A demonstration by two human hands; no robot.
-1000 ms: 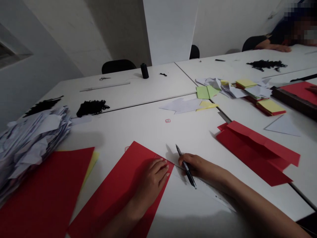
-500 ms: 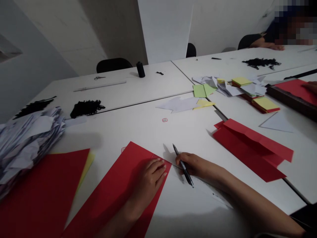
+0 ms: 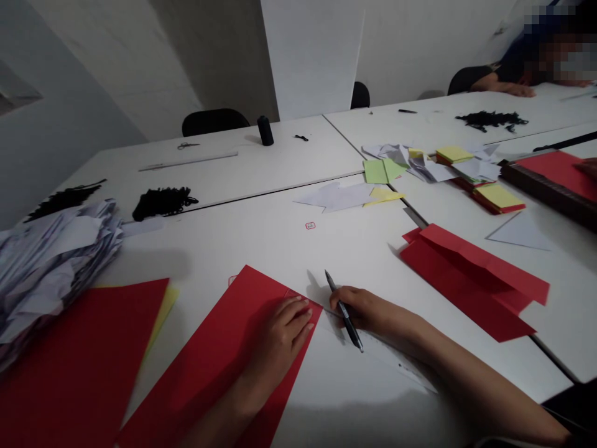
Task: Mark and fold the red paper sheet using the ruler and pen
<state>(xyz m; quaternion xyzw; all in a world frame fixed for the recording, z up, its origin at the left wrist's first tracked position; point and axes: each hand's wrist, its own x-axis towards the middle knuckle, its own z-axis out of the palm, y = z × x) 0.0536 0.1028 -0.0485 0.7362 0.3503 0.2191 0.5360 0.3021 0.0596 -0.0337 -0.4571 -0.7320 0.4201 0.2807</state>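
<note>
The left hand (image 3: 282, 341) is laid unclenched on a flat red rectangular sheet of paper or thin card (image 3: 224, 333), its fingers spread slightly near the far right corner; nothing is gripped by it. A slim dark pen (image 3: 347, 318) is pinched in the right hand (image 3: 366, 309), just beside that corner.

The red sheet lies on the white tabletop (image 3: 261, 239), directly before the person. It is judged to be light, fairly stiff when flat, but easily creased and apt to slide on the smooth surface unless pressed down. It is best taken by its edges or held flat under spread fingers. The pen is likely light and rigid, and is best held around the barrel.

Beneath the right hand and forearm, a pale straight-edged strip (image 3: 394, 359) is partly hidden; small dark marks are borne on it, but they cannot be read, nor can its material be told. No brand can be made out on the pen. Beyond the hands, a small red-outlined label (image 3: 310, 226) is seen on the tabletop, its writing too small to be read. Farther right, a folded red paper piece (image 3: 471, 280) is set down, with no lettering visible on it.
</note>
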